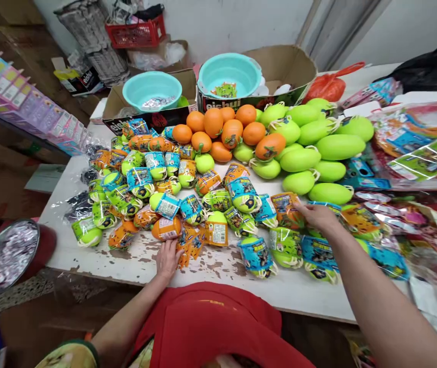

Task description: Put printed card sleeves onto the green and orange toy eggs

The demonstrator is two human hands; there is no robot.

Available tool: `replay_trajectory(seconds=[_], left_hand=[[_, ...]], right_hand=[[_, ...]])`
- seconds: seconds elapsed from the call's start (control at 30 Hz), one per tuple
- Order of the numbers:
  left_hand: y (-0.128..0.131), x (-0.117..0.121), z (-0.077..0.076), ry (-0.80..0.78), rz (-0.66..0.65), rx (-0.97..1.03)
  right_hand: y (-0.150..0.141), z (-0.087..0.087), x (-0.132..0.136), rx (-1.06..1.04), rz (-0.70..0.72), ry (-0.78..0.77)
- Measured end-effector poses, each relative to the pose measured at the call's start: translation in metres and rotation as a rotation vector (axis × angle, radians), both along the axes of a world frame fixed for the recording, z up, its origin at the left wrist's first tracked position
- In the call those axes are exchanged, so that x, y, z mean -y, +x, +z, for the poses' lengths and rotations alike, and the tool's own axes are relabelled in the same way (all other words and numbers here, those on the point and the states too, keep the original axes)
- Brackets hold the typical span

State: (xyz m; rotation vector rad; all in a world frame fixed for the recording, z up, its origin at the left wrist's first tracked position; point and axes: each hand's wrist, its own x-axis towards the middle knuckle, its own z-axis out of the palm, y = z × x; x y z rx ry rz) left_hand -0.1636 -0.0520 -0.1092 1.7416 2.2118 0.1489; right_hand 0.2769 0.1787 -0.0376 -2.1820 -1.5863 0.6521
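My left hand point(167, 259) rests on the table's near side with its fingers stretched out, touching the edge of some flat orange printed wrappers point(190, 244). Just above it lies an orange plastic egg point(166, 228) in a printed sleeve. Over on the right, my right hand point(321, 217) closes its fingertips on an orange-wrapped egg point(288, 209); part of its grip is hidden. Around both hands lie many eggs in blue, green and orange sleeves, such as a blue-wrapped egg point(256, 256) and a green-wrapped egg point(286, 247), with white cords showing on some.
Bare orange eggs point(213, 122) and bare green eggs point(340, 147) are heaped behind. Two turquoise basins point(152, 87) stand in cardboard boxes point(295, 61) at the back. A metal bowl point(9, 255) of small packets sits at left. Plastic-bagged goods point(429, 148) cover the right.
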Motion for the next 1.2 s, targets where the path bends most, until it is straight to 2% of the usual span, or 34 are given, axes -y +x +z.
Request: replay_trajectory(seconds=[0.1,0.17,0.2,0.27,0.33,0.37,0.43,0.5,0.53,0.57,0.63,0.67,0.7,0.77,0.83,0.9,0.93,1.07,1.2], left_hand=[[0.002,-0.003,-0.009,0.001,-0.005,-0.024],[0.002,-0.005,-0.011,-0.004,-0.01,-0.031],[0.002,-0.006,-0.01,-0.006,-0.007,-0.035],[0.003,-0.008,-0.004,-0.01,0.002,-0.039],[0.006,-0.008,0.009,-0.01,0.004,-0.031],[0.009,-0.008,0.019,-0.008,0.002,-0.025],[0.018,-0.007,0.045,0.011,-0.016,0.004],[0.03,-0.009,0.075,0.053,-0.071,0.075],[0.037,-0.01,0.09,0.079,-0.123,0.132],[0.045,-0.013,0.105,0.096,-0.185,0.196],[0.058,-0.02,0.128,0.121,-0.293,0.335],[0.062,-0.026,0.136,0.148,-0.293,0.401],[0.066,-0.032,0.142,0.186,-0.238,0.463],[0.069,-0.048,0.146,0.208,-0.029,0.618],[0.071,-0.065,0.144,0.042,0.131,0.861],[0.074,-0.078,0.14,-0.179,0.149,1.099],[0.076,-0.082,0.137,-0.231,0.129,1.165],[0.087,-0.088,0.13,-0.141,0.071,1.126],[0.086,-0.094,0.132,-0.044,0.107,1.029]], right_hand=[[-0.005,0.007,0.003,0.062,-0.005,-0.106],[-0.011,0.015,0.013,0.108,-0.023,-0.089],[-0.015,0.021,0.022,0.133,-0.039,-0.032],[-0.031,0.035,0.048,0.147,-0.095,0.18],[-0.057,0.05,0.085,0.047,-0.145,0.39],[-0.075,0.055,0.105,-0.067,-0.151,0.401],[-0.118,0.06,0.144,-0.434,-0.033,0.159],[-0.163,0.057,0.171,-0.851,0.114,-0.257],[-0.182,0.053,0.179,-1.014,0.102,-0.382],[-0.199,0.049,0.183,-1.15,0.082,-0.45],[-0.219,0.042,0.184,-1.337,0.012,-0.474],[-0.223,0.04,0.182,-1.389,-0.014,-0.461],[-0.223,0.039,0.18,-1.419,-0.031,-0.453],[-0.217,0.041,0.176,-1.436,-0.051,-0.452],[-0.208,0.044,0.174,-1.436,-0.043,-0.46],[-0.203,0.047,0.173,-1.416,-0.042,-0.448],[-0.202,0.048,0.173,-1.393,-0.055,-0.432],[-0.198,0.046,0.167,-1.255,-0.125,-0.307],[-0.184,0.039,0.154,-1.007,-0.085,-0.161]])
